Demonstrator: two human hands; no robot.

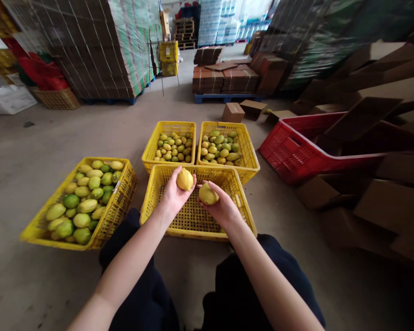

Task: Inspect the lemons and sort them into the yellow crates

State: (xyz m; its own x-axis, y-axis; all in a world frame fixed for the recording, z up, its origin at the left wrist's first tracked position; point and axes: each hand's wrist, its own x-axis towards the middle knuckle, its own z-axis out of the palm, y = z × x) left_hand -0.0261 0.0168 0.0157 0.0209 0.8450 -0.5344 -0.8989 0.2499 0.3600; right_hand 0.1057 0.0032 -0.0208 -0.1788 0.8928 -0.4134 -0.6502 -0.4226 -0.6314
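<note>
My left hand (175, 194) holds a yellow lemon (185, 179), its fingers curled under the fruit. A greener-yellow lemon (208, 194) rests in my right hand (223, 208), between thumb and fingers. Both hands are over a yellow crate (239, 197) with a perforated bottom and no fruit visible in it. Touching its far side, two yellow crates (152, 147) (250, 154) hold many small yellow and green lemons. To the left, another yellow crate (119, 207) is filled high with larger green and yellow lemons (87, 205).
A red crate (286, 149) with cardboard stands to the right, beside loose cardboard boxes (389, 202). Ahead are small open boxes (232, 112) and flattened cardboard on a blue pallet (214, 98). Tall wrapped stacks (86, 50) rise at the back. My knees flank the near crate.
</note>
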